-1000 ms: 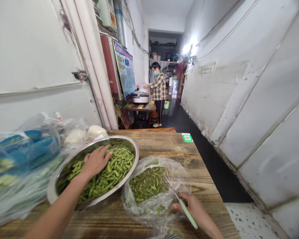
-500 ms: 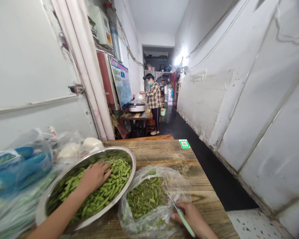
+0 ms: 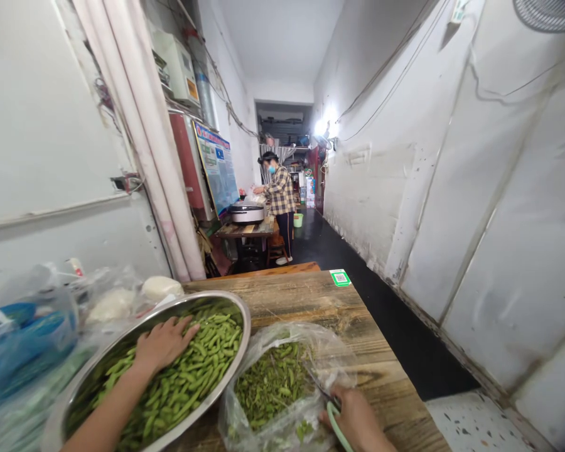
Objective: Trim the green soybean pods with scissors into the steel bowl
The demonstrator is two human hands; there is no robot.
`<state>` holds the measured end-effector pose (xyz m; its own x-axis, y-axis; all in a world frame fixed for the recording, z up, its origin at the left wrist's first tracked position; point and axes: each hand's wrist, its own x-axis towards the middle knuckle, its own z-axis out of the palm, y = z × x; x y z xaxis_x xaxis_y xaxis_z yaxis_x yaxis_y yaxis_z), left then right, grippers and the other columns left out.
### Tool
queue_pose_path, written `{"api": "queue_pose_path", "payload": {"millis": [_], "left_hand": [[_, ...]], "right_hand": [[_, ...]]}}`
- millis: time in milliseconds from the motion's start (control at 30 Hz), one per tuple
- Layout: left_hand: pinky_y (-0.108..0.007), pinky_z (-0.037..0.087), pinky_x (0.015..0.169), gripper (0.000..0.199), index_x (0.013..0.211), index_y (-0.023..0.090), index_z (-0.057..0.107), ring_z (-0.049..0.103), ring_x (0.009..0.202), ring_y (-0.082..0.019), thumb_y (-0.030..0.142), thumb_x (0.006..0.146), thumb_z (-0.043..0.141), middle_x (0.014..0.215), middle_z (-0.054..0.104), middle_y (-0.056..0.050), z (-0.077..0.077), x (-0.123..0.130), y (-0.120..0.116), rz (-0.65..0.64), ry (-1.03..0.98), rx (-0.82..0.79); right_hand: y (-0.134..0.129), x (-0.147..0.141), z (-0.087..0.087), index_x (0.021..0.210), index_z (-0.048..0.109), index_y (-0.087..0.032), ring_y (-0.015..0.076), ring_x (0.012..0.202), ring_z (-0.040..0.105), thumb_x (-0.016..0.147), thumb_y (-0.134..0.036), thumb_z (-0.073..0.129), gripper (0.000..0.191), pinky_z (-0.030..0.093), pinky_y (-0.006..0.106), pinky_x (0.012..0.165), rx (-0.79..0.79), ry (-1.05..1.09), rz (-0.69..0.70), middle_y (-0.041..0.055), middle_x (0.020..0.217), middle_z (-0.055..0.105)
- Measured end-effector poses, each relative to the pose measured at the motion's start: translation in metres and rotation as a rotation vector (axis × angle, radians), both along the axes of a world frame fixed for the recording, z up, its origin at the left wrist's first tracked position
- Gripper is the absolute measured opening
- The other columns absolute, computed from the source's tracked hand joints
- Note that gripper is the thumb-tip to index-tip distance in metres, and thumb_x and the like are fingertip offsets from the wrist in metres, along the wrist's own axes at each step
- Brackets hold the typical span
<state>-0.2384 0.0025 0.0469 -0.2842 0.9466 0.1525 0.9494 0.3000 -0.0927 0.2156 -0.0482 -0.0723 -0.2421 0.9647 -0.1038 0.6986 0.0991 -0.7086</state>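
Observation:
My left hand [image 3: 162,344] lies on top of a heap of green soybean pods [image 3: 216,351], its fingers spread and holding nothing that I can see. The pods fill a wide steel bowl [image 3: 245,309] on the left of the table. To the bowl's right sits a clear plastic bag [image 3: 341,348], its mouth spread wide, with small trimmed green scraps [image 3: 273,386] inside. At the bag's right edge my right hand [image 3: 353,414] is closed around scissors [image 3: 333,417] with pale green handles. Their blades point up and left over the bag.
A wooden table [image 3: 381,370] carries a green code sticker [image 3: 340,278] at its far corner. Plastic bags with blue containers [image 3: 23,339] crowd the left side. Farther back, a person in a checked shirt [image 3: 280,191] stands at another table [image 3: 245,229].
My left hand has shifted left over the pods, fingers more spread. The scissors have turned in my right hand, with a handle loop now showing. The whole view has swung slightly right.

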Motion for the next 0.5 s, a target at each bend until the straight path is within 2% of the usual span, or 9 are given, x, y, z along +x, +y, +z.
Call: {"api": "queue_pose_path", "payload": {"millis": [133,367,500], "left_hand": [[-0.058,0.034,0.099,0.065,0.135,0.027,0.055,0.049,0.124,-0.038,0.060,0.088,0.025,0.136,0.053,-0.015,0.002,0.009,-0.002,0.045,-0.017,-0.004],[-0.060,0.030,0.102,0.074,0.141,0.021,0.050,0.046,0.125,-0.042,0.065,0.087,0.024,0.137,0.053,-0.019,0.007,0.014,-0.002,0.212,-0.110,0.063],[-0.063,0.023,0.106,0.075,0.145,0.023,0.043,0.039,0.133,-0.041,0.065,0.086,0.027,0.148,0.043,-0.017,0.009,0.011,-0.002,0.201,-0.116,0.070]], "right_hand": [[-0.007,-0.005,0.004,0.099,0.072,-0.017,0.0268,0.087,0.070,0.075,-0.027,0.065,0.027,0.043,0.027,0.069,0.033,-0.089,-0.034,0.0119,0.090,0.075],[-0.020,-0.005,0.007,0.104,0.072,-0.017,0.0290,0.094,0.070,0.077,-0.026,0.064,0.029,0.047,0.028,0.077,0.066,-0.152,-0.056,0.0132,0.097,0.075],[-0.028,-0.002,0.004,0.112,0.069,-0.018,0.0291,0.095,0.070,0.078,-0.026,0.062,0.035,0.047,0.029,0.078,0.079,-0.166,-0.054,0.0140,0.100,0.074]]}}
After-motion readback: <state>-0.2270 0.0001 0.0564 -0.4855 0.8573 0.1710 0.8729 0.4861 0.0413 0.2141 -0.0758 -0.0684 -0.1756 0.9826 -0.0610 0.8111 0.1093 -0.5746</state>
